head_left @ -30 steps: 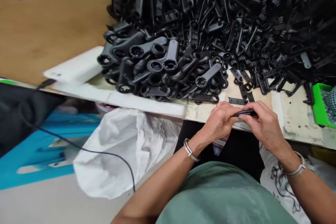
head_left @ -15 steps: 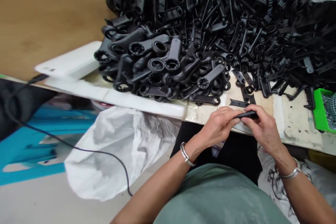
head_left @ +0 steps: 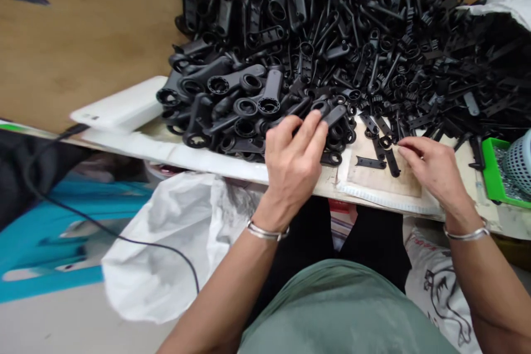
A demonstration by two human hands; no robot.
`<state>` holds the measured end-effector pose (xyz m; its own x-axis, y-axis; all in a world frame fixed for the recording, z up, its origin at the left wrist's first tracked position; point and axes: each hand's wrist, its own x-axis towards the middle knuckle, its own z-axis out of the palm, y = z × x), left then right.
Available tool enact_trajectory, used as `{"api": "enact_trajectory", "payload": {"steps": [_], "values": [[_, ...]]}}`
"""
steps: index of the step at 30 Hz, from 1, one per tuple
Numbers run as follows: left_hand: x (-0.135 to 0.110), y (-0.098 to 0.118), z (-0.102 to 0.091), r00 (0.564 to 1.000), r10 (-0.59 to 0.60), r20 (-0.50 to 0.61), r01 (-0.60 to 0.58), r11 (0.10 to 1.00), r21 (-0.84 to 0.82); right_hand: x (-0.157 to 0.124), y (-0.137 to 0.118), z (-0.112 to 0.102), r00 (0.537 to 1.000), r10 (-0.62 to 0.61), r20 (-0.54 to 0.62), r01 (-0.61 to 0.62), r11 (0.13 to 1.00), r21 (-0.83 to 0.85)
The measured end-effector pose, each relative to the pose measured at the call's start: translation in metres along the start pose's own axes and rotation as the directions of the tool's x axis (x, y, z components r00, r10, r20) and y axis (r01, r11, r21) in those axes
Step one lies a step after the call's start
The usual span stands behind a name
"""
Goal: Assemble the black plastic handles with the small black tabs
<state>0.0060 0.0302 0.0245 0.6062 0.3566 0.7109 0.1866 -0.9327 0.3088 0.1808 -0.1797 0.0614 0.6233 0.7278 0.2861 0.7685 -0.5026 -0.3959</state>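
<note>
A big heap of black plastic handles (head_left: 332,38) covers the bench. My left hand (head_left: 294,155) reaches into its near edge, with thumb and fingers closing round one black handle (head_left: 335,114) whose ring end shows above my fingertips. My right hand (head_left: 431,168) lies low on a beige pad (head_left: 385,180), fingers stretched out to the left. Its fingertips touch a small flat black strip (head_left: 392,160); another strip (head_left: 370,163) lies just left of it. Both wrists wear metal bangles.
A green bin (head_left: 495,177) with small metal parts and a pale mesh basket (head_left: 520,160) stand at the right edge. White foam slabs (head_left: 120,108) lie at the bench's left end. A white sack (head_left: 166,243) and a black cable (head_left: 124,235) hang below.
My hands, which held one thin black part between them, have separated. The left went up to the heap's edge; the right moved right onto the pad. That part is no longer in them.
</note>
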Motion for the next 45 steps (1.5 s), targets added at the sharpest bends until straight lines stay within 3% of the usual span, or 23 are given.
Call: {"api": "enact_trajectory", "payload": {"steps": [4,9,13,18,21,23,25,27,32,36,40,45], "values": [[0.021,-0.004,0.012,0.994,-0.079,0.078,0.076,0.996,0.041,0.032,-0.020,0.014,0.998,-0.016,0.059,0.023,0.994,-0.112],[0.019,-0.002,0.007,0.989,-0.078,0.125,0.077,0.997,0.012,0.056,-0.026,0.028,0.981,-0.008,0.196,0.045,0.981,-0.189],[0.016,-0.005,0.001,0.991,-0.066,0.119,0.070,0.997,-0.036,0.050,-0.023,0.027,0.982,0.022,0.189,0.008,0.987,-0.160],[0.015,-0.009,0.006,0.999,0.006,0.054,-0.003,0.997,-0.071,0.029,-0.024,0.020,0.984,-0.066,0.165,0.080,0.993,-0.082],[0.013,-0.008,0.008,0.998,0.009,0.057,-0.005,0.997,-0.080,0.019,-0.010,0.007,0.989,-0.074,0.129,0.076,0.997,-0.008],[0.012,-0.009,0.008,0.998,0.006,0.067,0.000,0.996,-0.089,0.011,0.009,-0.006,0.999,0.035,0.026,-0.035,0.999,0.003],[0.010,-0.011,0.008,0.998,0.019,0.058,-0.013,0.995,-0.100,0.003,0.032,-0.019,0.977,0.201,-0.078,-0.206,0.976,-0.069],[0.007,-0.012,0.009,0.999,0.028,0.038,-0.023,0.994,-0.110,-0.005,0.052,-0.024,0.951,0.288,-0.113,-0.305,0.935,-0.181],[0.002,-0.005,0.009,0.998,0.051,0.024,-0.047,0.989,-0.141,-0.012,0.066,-0.017,0.965,0.251,-0.070,-0.260,0.900,-0.351],[-0.003,-0.001,0.000,0.999,0.016,0.048,-0.008,0.989,-0.149,-0.016,0.071,-0.024,0.966,0.257,-0.028,-0.255,0.926,-0.279],[-0.009,-0.002,-0.001,0.998,0.009,0.066,0.001,0.990,-0.139,-0.026,0.088,-0.036,0.956,0.265,-0.128,-0.289,0.925,-0.247],[-0.014,-0.001,0.006,0.996,0.047,0.069,-0.040,0.994,-0.100,-0.029,0.096,-0.033,0.969,0.247,-0.022,-0.240,0.914,-0.328]]}}
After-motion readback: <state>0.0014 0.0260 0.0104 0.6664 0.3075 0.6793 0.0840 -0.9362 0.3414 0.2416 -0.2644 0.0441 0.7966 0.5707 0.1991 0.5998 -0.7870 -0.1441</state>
